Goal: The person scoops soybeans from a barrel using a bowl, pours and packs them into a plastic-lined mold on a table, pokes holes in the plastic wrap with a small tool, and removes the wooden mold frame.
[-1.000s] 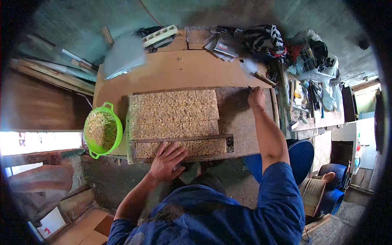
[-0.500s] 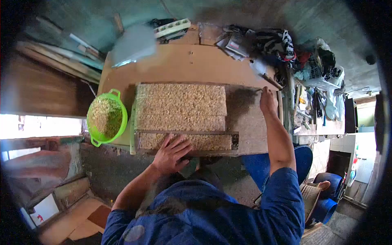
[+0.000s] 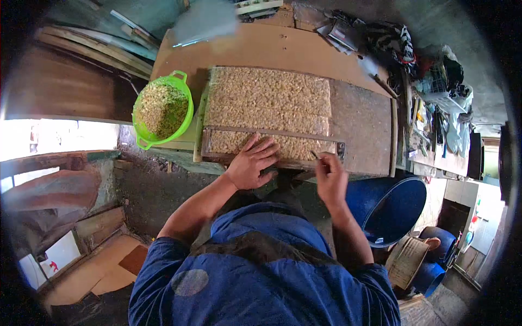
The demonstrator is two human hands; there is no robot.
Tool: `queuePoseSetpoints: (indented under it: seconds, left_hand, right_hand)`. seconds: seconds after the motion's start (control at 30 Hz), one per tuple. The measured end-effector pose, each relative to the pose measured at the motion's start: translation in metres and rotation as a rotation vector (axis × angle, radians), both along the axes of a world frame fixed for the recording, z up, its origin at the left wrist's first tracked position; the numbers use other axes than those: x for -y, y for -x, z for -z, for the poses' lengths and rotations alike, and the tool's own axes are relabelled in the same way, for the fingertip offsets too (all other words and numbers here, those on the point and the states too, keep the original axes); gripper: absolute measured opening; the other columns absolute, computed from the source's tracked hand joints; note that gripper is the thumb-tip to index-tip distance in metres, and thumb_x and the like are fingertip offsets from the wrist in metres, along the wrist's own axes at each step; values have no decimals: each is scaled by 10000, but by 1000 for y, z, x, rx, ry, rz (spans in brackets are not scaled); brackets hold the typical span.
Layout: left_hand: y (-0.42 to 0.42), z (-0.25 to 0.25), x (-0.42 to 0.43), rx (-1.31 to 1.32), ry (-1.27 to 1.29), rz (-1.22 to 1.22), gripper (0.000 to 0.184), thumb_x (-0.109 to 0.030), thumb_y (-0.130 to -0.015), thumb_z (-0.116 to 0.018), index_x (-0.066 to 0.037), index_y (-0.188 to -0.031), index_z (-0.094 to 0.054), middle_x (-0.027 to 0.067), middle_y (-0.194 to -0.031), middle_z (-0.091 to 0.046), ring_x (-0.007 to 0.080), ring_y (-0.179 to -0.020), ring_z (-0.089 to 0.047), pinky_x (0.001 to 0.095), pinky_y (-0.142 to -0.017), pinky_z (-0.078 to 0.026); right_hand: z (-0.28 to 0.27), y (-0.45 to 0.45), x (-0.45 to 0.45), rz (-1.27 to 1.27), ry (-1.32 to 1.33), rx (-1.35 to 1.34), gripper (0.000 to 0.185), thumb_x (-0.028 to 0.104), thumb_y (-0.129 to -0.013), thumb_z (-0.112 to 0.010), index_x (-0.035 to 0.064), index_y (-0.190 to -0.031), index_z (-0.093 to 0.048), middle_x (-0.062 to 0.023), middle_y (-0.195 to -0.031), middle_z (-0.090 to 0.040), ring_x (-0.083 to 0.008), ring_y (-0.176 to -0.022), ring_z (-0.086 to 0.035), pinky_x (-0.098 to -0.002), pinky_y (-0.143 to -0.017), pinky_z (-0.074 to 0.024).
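My left hand [image 3: 253, 164] lies flat with fingers spread on the front strip of a pale, grainy slab, across the near part of a narrow dark frame [image 3: 244, 130]. The larger slab [image 3: 266, 98], made of small pale bits pressed together, lies just behind that frame on a wooden board [image 3: 361, 125]. My right hand [image 3: 331, 179] is closed around a thin dark tool [image 3: 315, 155], whose tip is over the strip near the frame's right end. Most of the tool is hidden in the fingers, so its kind is unclear.
A green colander-like bowl [image 3: 187, 117] of pale bits stands left of the board. A wooden rail [image 3: 200, 127] edges the slab's left side. A blue barrel [image 3: 356, 198] stands below the table at right. Bags and clutter [image 3: 389, 41] lie at the back right.
My right hand has come from the board's far right, leftward and nearer to me, over the framed strip. My left hand stays on the strip. The camera view has shifted.
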State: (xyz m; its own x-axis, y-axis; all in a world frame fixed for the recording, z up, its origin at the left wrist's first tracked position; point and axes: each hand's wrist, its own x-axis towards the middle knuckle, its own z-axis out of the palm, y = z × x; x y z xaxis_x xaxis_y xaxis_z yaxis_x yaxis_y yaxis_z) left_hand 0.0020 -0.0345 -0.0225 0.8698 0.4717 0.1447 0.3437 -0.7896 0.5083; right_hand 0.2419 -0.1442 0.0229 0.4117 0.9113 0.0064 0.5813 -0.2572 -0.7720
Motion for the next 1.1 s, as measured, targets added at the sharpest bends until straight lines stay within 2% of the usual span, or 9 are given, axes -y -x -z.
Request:
queuePoseSetpoints:
  seconds: [0.17,0.27,0.4,0.5,0.6,0.83,0.93,1.03,1.1]
  left_hand:
    - [3,10,0,42,6,-14,503,-346,-849,-641,-42,-1250,-627,118,-1414,-534,277,-1426,-362,530,-1210,-154]
    - [2,10,0,60,14,-17,516,-342,-842,-655,-39,-1258,-623,120,-1404,-544,280,-1421,-371,523,-1210,-160]
    - [2,12,0,84,6,-20,519,-353,-849,-655,-42,-1262,-623,117,-1392,-557,281,-1413,-386,517,-1210,-164]
    - [3,10,-1,93,33,-9,485,-359,-863,-644,-36,-1225,-644,114,-1396,-556,284,-1413,-385,519,-1209,-162]
    - [1,12,0,155,1,-37,462,-365,-873,-635,-34,-1194,-658,110,-1384,-567,288,-1403,-398,518,-1207,-167]
    - [3,11,-1,50,-21,0,500,-371,-873,-633,-49,-1256,-619,100,-1391,-551,276,-1404,-392,516,-1203,-179]
    - [-3,7,2,129,5,-34,514,-384,-856,-648,-60,-1254,-616,85,-1357,-551,287,-1363,-425,514,-1194,-198]
    - [-13,3,7,132,27,-155,530,-401,-835,-665,-75,-1252,-621,88,-1307,-549,294,-1315,-447,509,-1176,-224]
    - [-20,0,9,116,51,-178,554,-366,-805,-694,-54,-1256,-617,117,-1268,-530,330,-1261,-466,524,-1121,-293]
  right_hand:
    - [12,39,-7,-92,-49,92,142,59,-873,-666,39,-1008,-628,-164,-896,-669,-362,-818,-669,-407,-690,-530]
    - [10,49,-16,-132,-94,155,137,78,-872,-663,41,-999,-629,-169,-908,-672,-393,-833,-650,-440,-698,-526]
    - [18,54,-22,-139,-61,185,128,101,-877,-653,47,-990,-626,-163,-903,-666,-390,-811,-650,-459,-688,-522]
    - [20,58,-24,-141,-10,256,121,84,-886,-665,49,-1000,-642,-165,-899,-678,-371,-793,-674,-425,-646,-526]
    - [21,60,-26,-151,-34,297,119,120,-888,-641,67,-992,-616,-160,-895,-652,-388,-797,-653,-468,-666,-523]
    - [14,56,-18,-125,-101,296,115,118,-900,-644,65,-1001,-630,-155,-908,-671,-381,-803,-661,-447,-656,-534]
    - [4,43,-6,-43,-86,231,119,77,-888,-650,51,-1004,-652,-158,-914,-688,-365,-830,-673,-421,-679,-539]
    - [0,26,11,-6,-76,210,112,59,-886,-654,31,-994,-650,-157,-881,-680,-334,-776,-678,-381,-687,-529]
    - [0,16,24,45,-55,169,108,63,-887,-658,23,-988,-648,-158,-870,-676,-321,-763,-677,-376,-683,-527]
